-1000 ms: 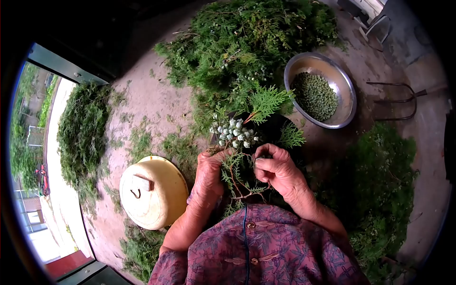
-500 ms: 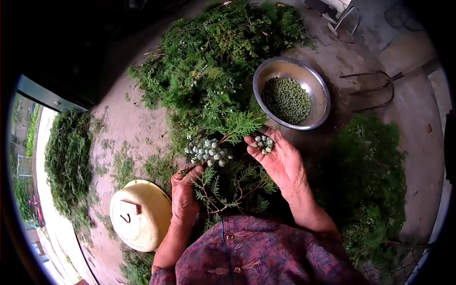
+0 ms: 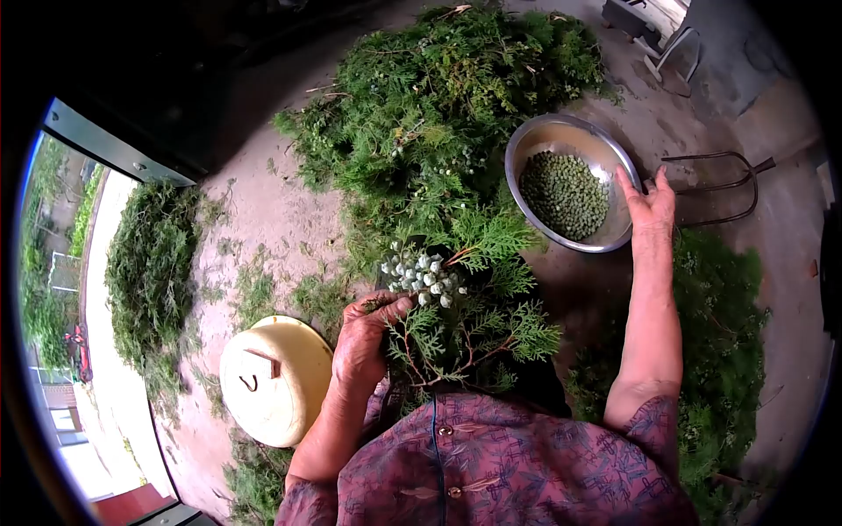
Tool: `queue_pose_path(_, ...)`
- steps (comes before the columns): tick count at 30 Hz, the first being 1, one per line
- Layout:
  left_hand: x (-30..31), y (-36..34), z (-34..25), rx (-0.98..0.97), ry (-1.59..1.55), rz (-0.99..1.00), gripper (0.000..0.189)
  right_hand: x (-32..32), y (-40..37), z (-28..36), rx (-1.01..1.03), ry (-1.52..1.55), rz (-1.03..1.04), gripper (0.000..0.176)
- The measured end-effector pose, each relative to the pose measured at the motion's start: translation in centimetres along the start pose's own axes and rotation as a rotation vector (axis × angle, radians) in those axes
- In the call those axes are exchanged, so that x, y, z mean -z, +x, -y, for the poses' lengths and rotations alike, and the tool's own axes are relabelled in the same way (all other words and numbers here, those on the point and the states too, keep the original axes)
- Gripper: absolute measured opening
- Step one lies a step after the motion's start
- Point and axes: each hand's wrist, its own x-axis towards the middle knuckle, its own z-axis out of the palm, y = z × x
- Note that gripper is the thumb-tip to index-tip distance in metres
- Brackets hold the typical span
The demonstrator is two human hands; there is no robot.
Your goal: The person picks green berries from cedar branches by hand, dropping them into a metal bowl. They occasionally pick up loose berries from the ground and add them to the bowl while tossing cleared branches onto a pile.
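Note:
My left hand (image 3: 361, 337) is closed on a green conifer sprig (image 3: 474, 346), which lies over my lap. Pale blue-green cones (image 3: 425, 276) cluster on the sprig just beyond my fingertips. At the right side of a metal bowl (image 3: 572, 244), my right hand (image 3: 651, 209) straddles the rim, with a digit inside and the others outside. Many loose green cones (image 3: 564, 195) fill the bottom of the bowl. No cones show in my right hand, though its palm is hidden.
A large heap of cut conifer branches (image 3: 412, 114) lies ahead. More greenery lies at left (image 3: 153, 272) and right (image 3: 724, 351). An upturned yellowish basin (image 3: 272, 394) sits left of me. A pronged metal fork (image 3: 745, 188) lies beyond the bowl.
My right hand has moved from beside the sprig, where it held loose cones in its palm, out to the bowl's right rim. My left hand still holds the sprig. The view has shifted slightly.

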Motion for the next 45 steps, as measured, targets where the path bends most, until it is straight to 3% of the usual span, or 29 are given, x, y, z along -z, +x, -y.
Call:
queue_pose_path(3,-0.3,-0.1,-0.3,0.03,-0.053,-0.005,0.012,0.4,-1.0,-1.7,-0.05,-0.221,-0.057,0.034)
queue_pose_path(5,-0.3,0.1,-0.2,0.075,-0.105,0.019,0.019,0.6,-5.5,-4.0,-0.013,-0.468,0.32,0.022)
queue_pose_path(9,-0.3,0.2,-0.2,0.07,-0.102,0.036,0.021,-1.3,-15.8,-8.8,-0.24,-0.667,0.522,0.012)
queue_pose_path(11,0.0,0.2,0.1,0.018,-0.095,0.019,0.021,-1.7,-19.0,-10.0,-0.256,-0.744,0.638,0.012)
queue_pose_path(15,-0.5,-0.4,0.1,-0.052,-0.086,0.025,0.007,-1.8,-22.1,-11.6,-0.091,-0.948,0.73,0.014)
queue_pose_path(17,-0.5,-0.6,0.2,-0.077,-0.051,0.032,0.005,-1.7,-22.2,-13.0,0.335,-1.076,0.863,0.02)
queue_pose_path(22,-1.6,-1.9,-0.4,-0.121,0.078,-0.011,0.01,-2.6,-23.0,-14.3,0.462,-1.227,0.888,0.05)
queue_pose_path(25,-1.6,-2.2,-0.3,-0.201,0.249,0.006,0.014,-3.0,-23.0,-14.6,0.491,-1.306,0.899,0.051)
queue_pose_path(26,-1.4,-2.1,-0.1,-0.206,0.272,0.017,0.014,-3.3,-23.1,-14.4,0.369,-1.335,0.911,0.052)
queue_pose_path(29,-1.7,-2.5,-0.1,-0.243,0.301,0.008,0.013,-3.2,-22.8,-14.6,0.521,-1.326,0.984,0.052)
queue_pose_path(33,-1.6,-2.7,-0.1,-0.389,0.478,0.049,0.013,-3.2,-22.5,-14.5,0.532,-1.304,1.013,0.052)
queue_pose_path(36,-1.4,-2.6,0.0,-0.38,0.496,0.054,0.013,-4.2,-22.7,-14.0,0.586,-1.35,1.044,0.047)
queue_pose_path(39,-1.3,-2.4,-0.1,-0.289,0.449,0.057,0.013,-3.6,-22.4,-13.8,0.568,-1.369,1.126,0.045)
queue_pose_path(41,-1.2,-2.3,-0.1,-0.102,0.318,0.054,0.015,-3.7,-22.6,-13.9,0.536,-1.378,1.113,0.041)
queue_pose_path(45,-1.1,-1.9,0.5,-0.271,0.468,0.063,0.007,-4.0,-22.7,-13.7,0.465,-1.371,1.136,0.034)
